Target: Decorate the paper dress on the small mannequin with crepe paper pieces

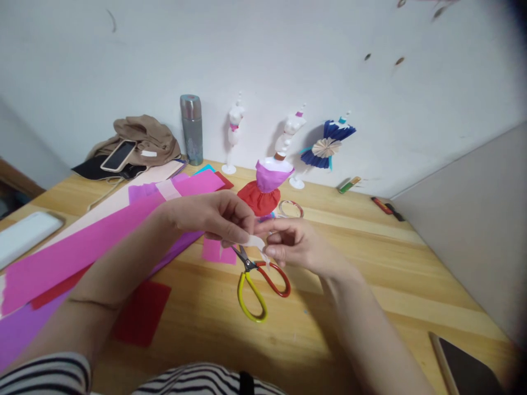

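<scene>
Between my two hands is a small whitish strip (256, 241), thin like paper or tape, with a narrow end hanging down. My left hand (218, 216) pinches one end of it. At the other end, the thumb and fingers of my right hand (294, 244) close on the strip. Below them on the table lie scissors (248, 265) with one yellow and one red handle, blades partly under my hands. Pink paper pieces (214, 250) lie beside the blades. Just beyond my hands stands a small dress form with a purple top (269, 176) and red skirt (259, 197).
Long pink (94, 236), purple and red sheets cover the table's left side. A grey flask (192, 131), a white mannequin (234, 131) and a blue-dressed one (329, 142) stand along the wall. Phones (119, 156) lie left and right (465, 365); a tape ring (292, 208) is behind my hands.
</scene>
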Demonstrator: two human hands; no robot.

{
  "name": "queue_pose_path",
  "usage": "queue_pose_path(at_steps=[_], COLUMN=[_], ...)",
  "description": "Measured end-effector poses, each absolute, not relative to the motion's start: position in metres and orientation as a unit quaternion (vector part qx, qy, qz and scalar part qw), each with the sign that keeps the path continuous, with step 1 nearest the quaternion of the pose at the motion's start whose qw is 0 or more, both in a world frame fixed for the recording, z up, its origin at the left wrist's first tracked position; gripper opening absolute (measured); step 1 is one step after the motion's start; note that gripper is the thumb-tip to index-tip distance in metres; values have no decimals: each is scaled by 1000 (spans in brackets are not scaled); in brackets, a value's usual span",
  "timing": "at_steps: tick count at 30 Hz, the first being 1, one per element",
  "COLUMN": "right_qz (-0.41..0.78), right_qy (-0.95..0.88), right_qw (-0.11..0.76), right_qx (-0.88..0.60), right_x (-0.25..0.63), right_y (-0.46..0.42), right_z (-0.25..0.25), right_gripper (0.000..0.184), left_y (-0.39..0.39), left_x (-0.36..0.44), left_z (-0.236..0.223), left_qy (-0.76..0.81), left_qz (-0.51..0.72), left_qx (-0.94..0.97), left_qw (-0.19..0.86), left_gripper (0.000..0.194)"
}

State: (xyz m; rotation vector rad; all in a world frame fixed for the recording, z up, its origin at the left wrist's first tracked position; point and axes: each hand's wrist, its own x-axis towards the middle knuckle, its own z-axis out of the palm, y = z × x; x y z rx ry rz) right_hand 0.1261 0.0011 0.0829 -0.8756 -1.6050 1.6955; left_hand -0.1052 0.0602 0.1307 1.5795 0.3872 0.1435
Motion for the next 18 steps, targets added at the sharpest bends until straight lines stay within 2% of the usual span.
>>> queue_pose_path(at_steps=[5, 18], right_qz=[673, 570], right_qy=[-592, -633], right_qw=[274, 295], right_qx=[-348, -433], right_x=[129, 140], right_y=[6, 2], right_z=[79, 96], right_gripper=[27, 48], left_y=[64, 76], left_x=[-109, -115], left_z=[130, 128], left_qy=[182, 244], left_qz=[82, 48], left_qx=[716, 759], left_qw=[669, 601], left_gripper=[20, 18])
